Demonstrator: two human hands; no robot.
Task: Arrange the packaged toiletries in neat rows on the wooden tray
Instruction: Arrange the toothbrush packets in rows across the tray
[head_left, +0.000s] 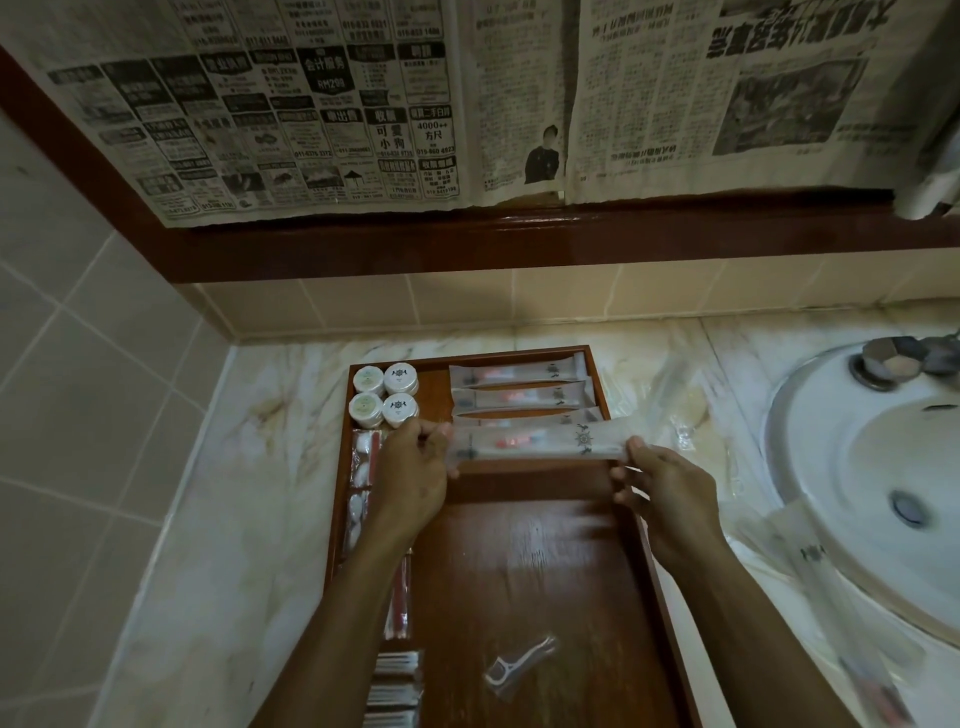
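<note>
Head view.

Tray (524, 561): rectangular, dark reddish wood with a low raised rim, lying lengthwise on a marble counter (249, 467) in the corner, its far end near the tiled backsplash. Middle and near floor of the tray bare wood; the widest open room lies there.

Jars (385, 396): four small round white lidded pots, a two-by-two block in the far left corner, touching one another.

Sachets (519, 397): three long frosted plastic packets, crosswise, stacked in a row along the far right, edges touching or overlapping; the last is partly hidden.

Held sachet (524, 441): same kind, translucent, printed emblem near its right end, orange item inside. Held crosswise just nearer than the row; whether it touches the tray cannot be told.

Left hand (415, 467): fingers pinch the sachet's left end.

Right hand (660, 483): fingers pinch the right end, near the tray's right rim.

Left edge: clear packets of white swabs (358, 488), then a red-handled item (400, 597), then white packets (395, 691) at the near end, in single file against the rim.

Floss pick (519, 665): white, in clear wrap, loose on the near floor.

Sink (872, 467): white oval basin to the right; blurred clear wrappers (810, 551) between it and the tray.

Newspaper (467, 104): sheets hung above a dark wooden frame.
</note>
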